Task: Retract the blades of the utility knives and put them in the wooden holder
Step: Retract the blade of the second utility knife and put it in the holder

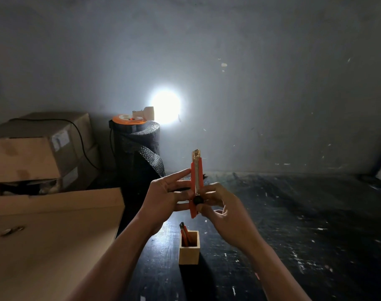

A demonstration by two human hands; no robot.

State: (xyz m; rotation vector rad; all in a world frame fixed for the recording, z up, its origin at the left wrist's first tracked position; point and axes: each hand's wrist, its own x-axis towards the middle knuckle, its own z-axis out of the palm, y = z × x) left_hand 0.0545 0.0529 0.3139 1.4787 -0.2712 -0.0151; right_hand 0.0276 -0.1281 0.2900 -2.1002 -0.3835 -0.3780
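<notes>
I hold an orange utility knife (195, 174) upright in front of me, with a short piece of blade showing at its top. My left hand (163, 196) supports the handle from the left, fingers stretched out. My right hand (220, 205) grips the lower handle, its thumb and fingers at the black lock knob. Below my hands a small square wooden holder (189, 250) stands on the dark table, with another orange utility knife (184, 233) leaning inside it.
A large cardboard box (50, 235) fills the left foreground, with more boxes (33, 148) stacked behind it. A roll of black bubble wrap (139, 153) carries an orange reel and a bright lamp (165, 106). The dark table (294, 224) stretches to the right.
</notes>
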